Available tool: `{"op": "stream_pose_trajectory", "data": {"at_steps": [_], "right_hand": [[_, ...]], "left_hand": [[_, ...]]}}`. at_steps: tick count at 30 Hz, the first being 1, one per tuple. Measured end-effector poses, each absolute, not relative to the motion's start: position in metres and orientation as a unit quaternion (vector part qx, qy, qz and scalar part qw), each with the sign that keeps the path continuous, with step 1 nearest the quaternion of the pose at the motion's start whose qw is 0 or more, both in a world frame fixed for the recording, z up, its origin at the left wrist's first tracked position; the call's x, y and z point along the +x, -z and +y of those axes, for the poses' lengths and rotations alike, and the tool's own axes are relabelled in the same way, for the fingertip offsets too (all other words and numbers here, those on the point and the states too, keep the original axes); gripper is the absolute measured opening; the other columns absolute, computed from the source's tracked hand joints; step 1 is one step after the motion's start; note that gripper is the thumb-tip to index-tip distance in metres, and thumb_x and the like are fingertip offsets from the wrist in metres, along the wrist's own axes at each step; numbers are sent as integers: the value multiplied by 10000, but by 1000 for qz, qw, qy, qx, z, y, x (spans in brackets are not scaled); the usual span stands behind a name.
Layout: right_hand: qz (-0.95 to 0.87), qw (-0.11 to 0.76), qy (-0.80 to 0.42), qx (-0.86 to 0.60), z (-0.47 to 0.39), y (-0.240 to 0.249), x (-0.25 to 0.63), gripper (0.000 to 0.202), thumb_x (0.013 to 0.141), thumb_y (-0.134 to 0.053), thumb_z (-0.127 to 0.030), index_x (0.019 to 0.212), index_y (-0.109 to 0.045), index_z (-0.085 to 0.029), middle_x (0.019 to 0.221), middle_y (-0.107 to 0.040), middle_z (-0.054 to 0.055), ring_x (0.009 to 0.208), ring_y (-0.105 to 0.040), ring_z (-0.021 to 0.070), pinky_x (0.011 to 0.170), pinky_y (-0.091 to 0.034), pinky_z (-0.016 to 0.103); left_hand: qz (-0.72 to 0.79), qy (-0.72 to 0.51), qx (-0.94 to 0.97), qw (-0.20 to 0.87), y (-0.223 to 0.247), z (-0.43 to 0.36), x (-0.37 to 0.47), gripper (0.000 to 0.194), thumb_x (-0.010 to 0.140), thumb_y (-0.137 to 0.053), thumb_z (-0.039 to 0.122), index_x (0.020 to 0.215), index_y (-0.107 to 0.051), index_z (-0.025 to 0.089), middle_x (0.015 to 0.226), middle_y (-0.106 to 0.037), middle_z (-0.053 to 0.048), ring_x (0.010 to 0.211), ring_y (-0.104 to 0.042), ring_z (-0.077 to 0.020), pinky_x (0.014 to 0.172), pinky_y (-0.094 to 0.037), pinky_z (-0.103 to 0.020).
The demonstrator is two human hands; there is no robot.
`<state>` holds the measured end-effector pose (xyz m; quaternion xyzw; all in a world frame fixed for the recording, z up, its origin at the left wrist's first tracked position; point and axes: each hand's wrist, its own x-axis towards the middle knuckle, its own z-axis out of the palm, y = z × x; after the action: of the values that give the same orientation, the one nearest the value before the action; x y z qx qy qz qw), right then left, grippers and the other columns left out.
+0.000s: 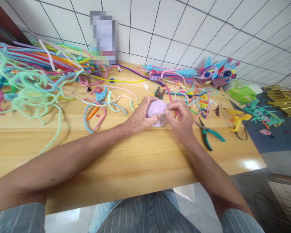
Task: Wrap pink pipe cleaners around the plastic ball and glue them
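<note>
A round lilac ball (157, 108), its surface ridged as if wound with pipe cleaner, is held just above the wooden table (126, 168). My left hand (143, 115) wraps around its left side, with the thumb across the lower front. At its right edge my right hand (180, 118) pinches with thumb and fingertips. What sits in that pinch is too small to make out. A greyish patch shows on the ball between the two thumbs. Behind the ball lie small pliers (159, 93) with dark jaws.
Teal-handled pliers (208, 134) and a yellow glue gun (237, 118) lie to the right. Tangled pale green pipe cleaners (36, 87) spread across the left. Against the tiled wall are a blue bundle (172, 72) and a colourful figure with big eyes (217, 74).
</note>
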<state>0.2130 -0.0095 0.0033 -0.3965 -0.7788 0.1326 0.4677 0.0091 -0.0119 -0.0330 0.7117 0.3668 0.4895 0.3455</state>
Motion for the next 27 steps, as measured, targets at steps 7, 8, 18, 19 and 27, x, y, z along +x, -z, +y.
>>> {"op": "stream_pose_trajectory", "data": {"at_steps": [7, 8, 18, 19, 27], "right_hand": [[-775, 477, -146, -388, -10, -1, 212, 73, 958, -721, -267, 918, -660, -269, 958, -693, 17, 951, -669, 213, 852, -560, 399], [-775, 476, -145, -388, -11, 0, 212, 70, 972, -714, -277, 927, -660, -271, 961, -691, 17, 958, -666, 214, 869, -557, 408], [-800, 464, -66, -374, -22, 19, 208, 369, 952, -739, -392, 1270, -586, -283, 1287, -667, 122, 1236, -655, 312, 1042, -577, 554], [-802, 464, -58, -371, -21, 20, 207, 372, 955, -737, -391, 1274, -580, -284, 1285, -667, 122, 1233, -657, 313, 1047, -575, 558], [-802, 472, -60, -361, -22, 20, 208, 397, 933, -772, -365, 1273, -581, -290, 1274, -663, 122, 1215, -662, 330, 1056, -565, 574]], "left_hand": [[360, -489, 712, 352, 32, -11, 7, 523, 950, -683, 511, 1338, -494, 216, 1335, -638, -124, 1223, -645, -273, 1050, -574, -424], [360, -490, 709, 356, 32, -11, 7, 532, 949, -685, 527, 1337, -494, 217, 1330, -640, -121, 1220, -646, -271, 1046, -575, -419], [367, -496, 685, 388, 34, -7, 6, 581, 930, -691, 579, 1327, -489, 206, 1342, -637, -122, 1253, -626, -276, 1094, -539, -415], [370, -495, 683, 389, 33, -7, 5, 573, 925, -695, 557, 1326, -488, 204, 1340, -636, -121, 1252, -623, -274, 1097, -535, -413], [363, -481, 673, 428, 24, -3, 3, 452, 940, -666, 514, 1254, -532, 217, 1215, -660, -77, 1088, -647, -233, 901, -560, -354]]}}
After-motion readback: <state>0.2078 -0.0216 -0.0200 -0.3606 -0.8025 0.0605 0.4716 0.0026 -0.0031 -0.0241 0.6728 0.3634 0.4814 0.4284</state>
